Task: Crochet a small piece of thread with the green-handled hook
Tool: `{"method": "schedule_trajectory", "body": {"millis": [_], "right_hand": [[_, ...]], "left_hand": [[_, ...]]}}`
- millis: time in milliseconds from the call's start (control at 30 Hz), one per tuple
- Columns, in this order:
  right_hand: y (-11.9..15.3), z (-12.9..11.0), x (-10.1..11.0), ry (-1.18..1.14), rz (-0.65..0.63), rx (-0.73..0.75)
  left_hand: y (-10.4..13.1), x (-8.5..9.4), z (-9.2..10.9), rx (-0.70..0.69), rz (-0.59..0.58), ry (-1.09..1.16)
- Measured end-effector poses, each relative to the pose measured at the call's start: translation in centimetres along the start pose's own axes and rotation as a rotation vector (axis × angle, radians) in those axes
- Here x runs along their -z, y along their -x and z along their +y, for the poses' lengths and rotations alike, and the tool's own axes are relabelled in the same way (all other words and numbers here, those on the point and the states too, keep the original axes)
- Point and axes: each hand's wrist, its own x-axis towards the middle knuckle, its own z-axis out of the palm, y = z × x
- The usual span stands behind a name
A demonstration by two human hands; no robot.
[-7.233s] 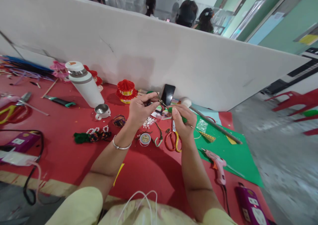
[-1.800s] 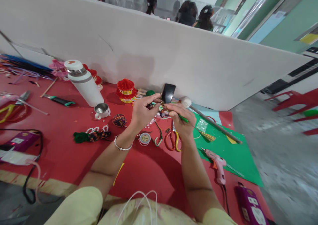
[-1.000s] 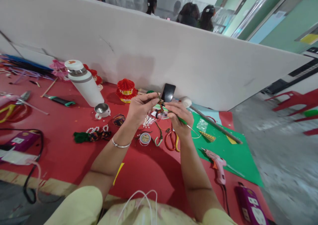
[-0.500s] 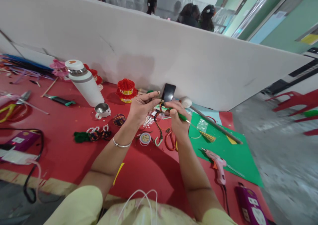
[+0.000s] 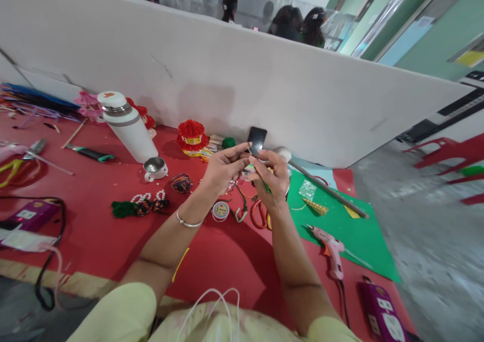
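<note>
My left hand, with a silver bangle at its wrist, is closed in a pinch on thin dark yarn, mostly hidden by the fingers. Close against it, my right hand is wrapped round a crochet hook with a green handle, and its slim metal end points back toward my wrist. The fingertips of both hands nearly meet in front of a black phone. Below the hands lie a round spool of thread, a pale green hooked piece and red-handled scissors.
Left of my hands stand a white flask, a metal cup, a multicoloured yarn ball and a red frilled ornament. At right, a pink glue gun lies on a green sheet. A white partition rises behind.
My right hand has turned and its fingers have lifted, so the hook's handle now sits lower in the palm. My left hand has shifted slightly right, and a green ball behind shows more.
</note>
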Motion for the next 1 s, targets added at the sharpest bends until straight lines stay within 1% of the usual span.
{"method": "schedule_trajectory", "body": {"millis": [67, 167, 233, 300, 400, 500, 567, 700, 800, 900, 1000], "right_hand": [[-0.1, 0.2, 0.0, -0.002, 0.007, 0.014], [-0.5, 0.2, 0.1, -0.047, 0.035, 0.039], [-0.6, 0.2, 0.2, -0.094, 0.052, 0.026], [-0.7, 0.1, 0.3, -0.129, 0.067, 0.007], [-0.5, 0.1, 0.2, -0.135, 0.062, -0.012], [-0.3, 0.1, 0.1, -0.116, 0.032, -0.028], [-0.3, 0.0, 0.0, -0.103, 0.017, -0.026], [-0.5, -0.2, 0.1, -0.068, -0.013, 0.009], [-0.6, -0.3, 0.2, -0.039, -0.018, 0.026], [-0.6, -0.2, 0.3, -0.059, 0.012, 0.031], [-0.6, -0.1, 0.3, -0.085, 0.047, 0.029]], "left_hand": [[0.1, 0.0, -0.1, -0.075, 0.004, -0.082], [0.0, 0.2, -0.1, -0.278, 0.056, -0.335], [-0.2, 0.5, -0.2, -0.346, 0.052, -0.459], [-0.3, 0.6, -0.2, -0.317, 0.009, -0.460], [-0.3, 0.5, -0.1, -0.211, -0.020, -0.280], [-0.1, 0.0, 0.3, -0.159, 0.018, -0.089], [0.0, -0.2, 0.7, -0.149, 0.055, -0.029], [0.1, -0.5, 1.3, -0.115, 0.107, -0.013], [0.0, -0.4, 1.5, -0.101, 0.111, 0.010], [0.0, -0.3, 1.7, -0.073, 0.090, 0.026], [0.1, -0.3, 2.0, -0.082, 0.092, 0.021]]}}
